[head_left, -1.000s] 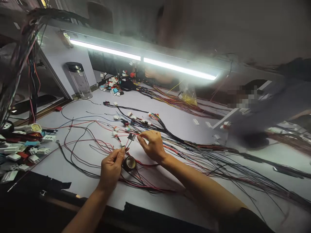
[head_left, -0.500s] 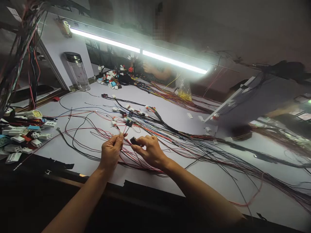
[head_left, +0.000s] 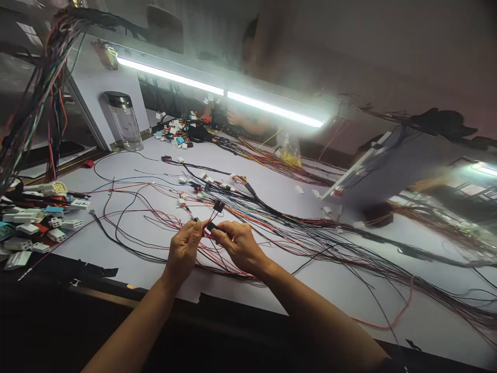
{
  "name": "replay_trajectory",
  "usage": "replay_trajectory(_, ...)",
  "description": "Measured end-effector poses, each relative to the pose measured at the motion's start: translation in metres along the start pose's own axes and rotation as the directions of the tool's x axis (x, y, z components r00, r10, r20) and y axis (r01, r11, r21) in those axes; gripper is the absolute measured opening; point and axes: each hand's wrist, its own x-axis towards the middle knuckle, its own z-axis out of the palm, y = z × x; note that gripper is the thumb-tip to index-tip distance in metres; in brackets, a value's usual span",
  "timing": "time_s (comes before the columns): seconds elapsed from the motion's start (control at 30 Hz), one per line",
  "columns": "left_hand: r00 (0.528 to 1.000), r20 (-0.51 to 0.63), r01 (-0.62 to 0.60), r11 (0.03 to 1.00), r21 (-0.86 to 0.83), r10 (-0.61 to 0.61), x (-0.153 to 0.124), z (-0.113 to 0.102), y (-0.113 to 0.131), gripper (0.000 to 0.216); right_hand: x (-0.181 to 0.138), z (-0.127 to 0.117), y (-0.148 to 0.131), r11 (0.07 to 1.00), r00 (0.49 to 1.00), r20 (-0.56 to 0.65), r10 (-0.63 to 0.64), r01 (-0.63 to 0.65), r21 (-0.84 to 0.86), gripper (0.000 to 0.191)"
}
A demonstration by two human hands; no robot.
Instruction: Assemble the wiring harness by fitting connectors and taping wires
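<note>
My left hand (head_left: 184,247) is closed, with thumb and forefinger pinching thin wires (head_left: 208,221). These wires run up to a small black connector (head_left: 218,206), which stands just beyond the fingertips. Close beside it, my right hand (head_left: 243,247) grips a small black roll of tape (head_left: 211,226) between thumb and fingers, its edge almost against the wires. The two hands nearly touch. Under and behind them a loose wire harness (head_left: 267,206) spreads over the white tabletop (head_left: 143,272), with small white connectors (head_left: 181,202) at its near end.
A pile of mostly white connectors (head_left: 37,223) lies at the left edge. Behind stand a glass bottle (head_left: 126,124) and a lit tube lamp (head_left: 272,108). A clear bag with yellow pieces (head_left: 290,153) sits at the back. Another person's hand (head_left: 236,118) shows beyond the lamp.
My left hand has moved slightly right, taking the wires and black connector with it. The tape roll in my right hand is now turned and closer to the wires.
</note>
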Motion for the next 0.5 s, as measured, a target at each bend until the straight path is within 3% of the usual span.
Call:
replay_trajectory(0.23,0.969,0.08,-0.244,0.946,0.215,0.232,0.0,-0.001,0.009,0.034,0.003,-0.001,0.005,1.0,1.0,0.014,-0.028,0.028,-0.007,0.038)
replay_trajectory(0.5,0.954,0.102,-0.296,0.93,0.217,0.28,0.002,-0.001,0.017,0.023,0.005,-0.001,0.008,0.998,0.998,0.051,0.023,-0.02,-0.055,0.049)
